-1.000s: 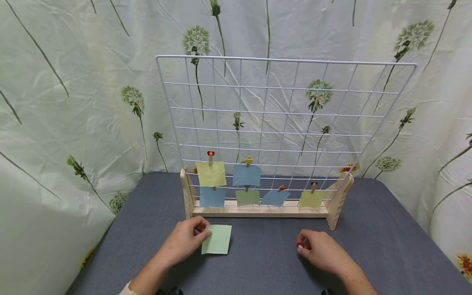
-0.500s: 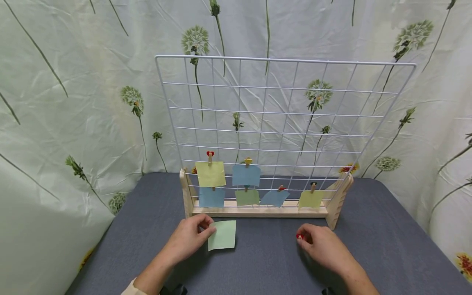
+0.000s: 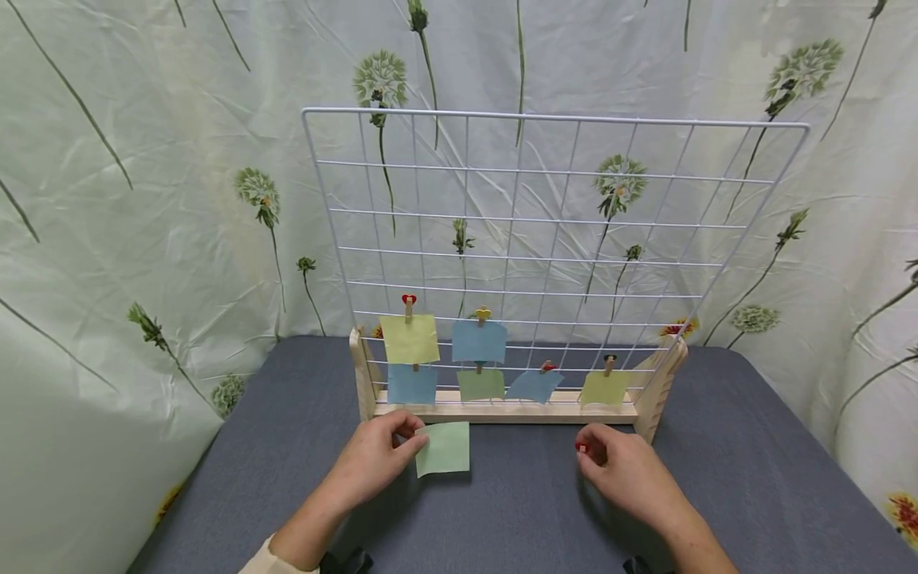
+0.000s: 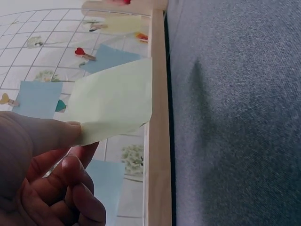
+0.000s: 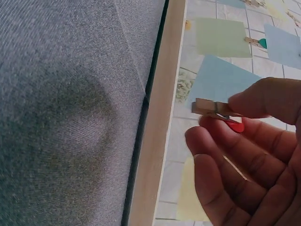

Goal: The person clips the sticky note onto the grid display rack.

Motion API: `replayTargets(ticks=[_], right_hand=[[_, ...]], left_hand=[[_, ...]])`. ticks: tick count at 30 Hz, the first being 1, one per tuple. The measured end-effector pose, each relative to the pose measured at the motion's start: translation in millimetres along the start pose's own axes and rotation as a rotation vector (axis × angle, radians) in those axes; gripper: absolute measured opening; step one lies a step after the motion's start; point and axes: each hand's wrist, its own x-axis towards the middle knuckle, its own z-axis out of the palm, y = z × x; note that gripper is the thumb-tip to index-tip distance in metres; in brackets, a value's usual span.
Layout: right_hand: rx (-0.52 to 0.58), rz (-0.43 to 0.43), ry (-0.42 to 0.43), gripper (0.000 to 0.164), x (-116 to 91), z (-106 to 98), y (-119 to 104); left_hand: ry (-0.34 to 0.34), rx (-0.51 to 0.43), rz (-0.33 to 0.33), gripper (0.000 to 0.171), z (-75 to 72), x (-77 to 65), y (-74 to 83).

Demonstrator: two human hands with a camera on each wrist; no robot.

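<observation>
My left hand pinches the left edge of a pale green paper note between thumb and fingers, above the table in front of the rack. In the left wrist view the note stands out flat past the thumb. My right hand holds a small wooden clothespin with a red decoration between thumb and fingers; in the head view only its red part shows clearly. A white wire grid rises behind both hands. Clipped low on it are yellow, blue and green notes.
The grid stands in a wooden base with a wooden upright at each end. Dark grey cloth covers the table. A pale curtain with printed flowers hangs behind and at the sides.
My left hand has carried the green note to the right and toward the rack. My right hand has moved slightly toward the rack, still holding the clothespin.
</observation>
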Motion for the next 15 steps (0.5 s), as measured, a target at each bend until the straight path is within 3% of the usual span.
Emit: replayTargets(ticks=[8,15], right_hand=[[0.023,0.021,0.011,0.01,4.2,-0.7,-4.7],[0.019,-0.082,0.124,0.013,6.1,-0.5,-5.4]], left_hand=[[0.012,-0.003,-0.012,0.004,1.0,2.9,4.3],[0.039,-0.006,0.001,0.005,3.4,8.3,12.9]])
